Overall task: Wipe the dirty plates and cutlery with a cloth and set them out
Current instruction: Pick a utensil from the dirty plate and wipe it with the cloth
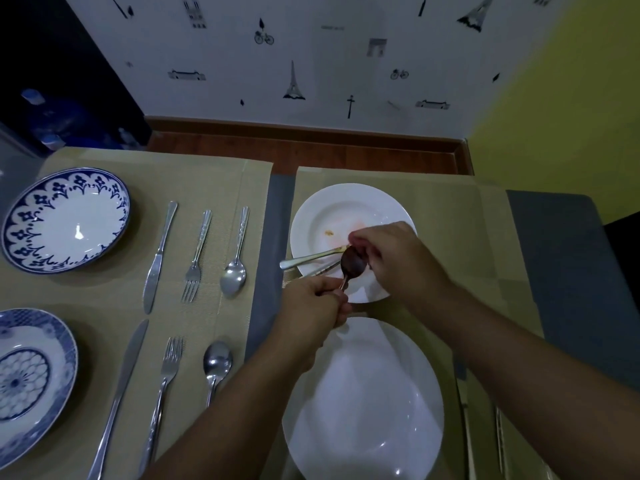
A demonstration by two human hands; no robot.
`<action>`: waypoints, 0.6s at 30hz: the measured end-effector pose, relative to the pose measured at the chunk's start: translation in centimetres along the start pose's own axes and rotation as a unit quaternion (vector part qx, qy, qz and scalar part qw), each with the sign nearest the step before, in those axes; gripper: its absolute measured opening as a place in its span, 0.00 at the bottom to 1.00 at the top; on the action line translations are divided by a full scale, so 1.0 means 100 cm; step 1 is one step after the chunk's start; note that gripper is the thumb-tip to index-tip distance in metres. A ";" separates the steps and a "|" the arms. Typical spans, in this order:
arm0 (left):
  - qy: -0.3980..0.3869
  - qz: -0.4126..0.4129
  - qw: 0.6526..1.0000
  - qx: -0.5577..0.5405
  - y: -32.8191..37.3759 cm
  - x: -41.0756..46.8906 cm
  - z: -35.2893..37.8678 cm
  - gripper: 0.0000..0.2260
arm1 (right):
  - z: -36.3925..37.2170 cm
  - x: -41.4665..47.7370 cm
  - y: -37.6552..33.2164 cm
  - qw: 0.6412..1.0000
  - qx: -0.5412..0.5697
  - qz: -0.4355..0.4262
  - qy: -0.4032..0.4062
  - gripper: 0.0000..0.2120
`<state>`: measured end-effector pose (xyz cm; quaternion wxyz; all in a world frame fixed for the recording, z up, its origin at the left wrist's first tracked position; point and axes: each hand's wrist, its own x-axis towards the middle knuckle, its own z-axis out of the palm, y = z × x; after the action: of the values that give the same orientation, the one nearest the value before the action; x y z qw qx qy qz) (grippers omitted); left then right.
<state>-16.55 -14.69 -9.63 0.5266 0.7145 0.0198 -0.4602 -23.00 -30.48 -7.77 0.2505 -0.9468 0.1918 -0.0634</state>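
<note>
The left hand (313,303) hid the handle of the spoon (352,263), and the fingers of the right hand (398,258) covered the bowl's far edge; whether a cloth lay between them could not be told. Beyond the spoon, the right hand hid the ends of a fork (311,258) and a second handle on the dirty plate (322,216). Nearer than the spoon, the clean plate (374,403) ran off the bottom edge. Far left of the spoon, two blue plates (34,393) were cut by the left edge.

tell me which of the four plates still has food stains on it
The far white plate under the hands, smeared orange with crumbs; the near white plate and both blue-patterned plates look clean.
</note>
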 end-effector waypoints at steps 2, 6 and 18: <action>-0.015 -0.015 0.999 -0.029 -0.001 -0.002 0.000 0.08 | -0.006 0.001 0.006 0.997 0.039 0.051 0.050 0.15; 0.000 -0.022 0.999 -0.035 -0.001 -0.004 0.001 0.05 | -0.011 -0.020 0.009 0.983 0.120 0.090 0.108 0.16; -0.022 -0.055 0.998 0.036 0.010 -0.022 0.032 0.03 | -0.016 -0.087 0.021 0.928 0.299 0.190 0.115 0.17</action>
<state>-19.37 -16.59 -7.51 0.4752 0.7205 0.0310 -0.5041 -32.06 -29.43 -7.68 0.5053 -0.7606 0.3672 -0.1771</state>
